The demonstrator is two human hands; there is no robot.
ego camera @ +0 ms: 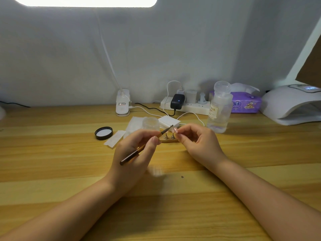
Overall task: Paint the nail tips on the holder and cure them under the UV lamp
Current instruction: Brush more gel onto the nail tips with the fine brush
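Pink nail tip [174, 130] sits pinched betw. thumb and fingers of right hand [199, 143], held just above the wooden holder [171, 140] near mid table [52, 153]. Holder carries 2 small metal stands [166, 136], both bare as far as can be told. Left hand [133, 153] grips 1 thin brush [147, 145] like a pen, bristle end pointing up-right, tip just beside the nail tip; can't tell if touching.

Just behind the hands: 1 small clear jar [150, 122], lid off, contents too faint to tell. Its black lid [103, 133] lies to the left, inside facing up. White wipes [115, 138] lie flat betw. lid and jar. 1 small white box [169, 122] right of jar.

Further right: 1 clear plastic bottle [219, 108] w/ pump-style cap, labelled "NAIL", clear liquid in the lower part. Behind it 1 purple tissue pack [246, 102], a white sheet sticking out on top. Far right: 1 white UV lamp [291, 105], display lit.

At the back wall: 1 power strip [186, 106] w/ black adapter [177, 101] and white plugs, plus the white desk-lamp base [123, 105].
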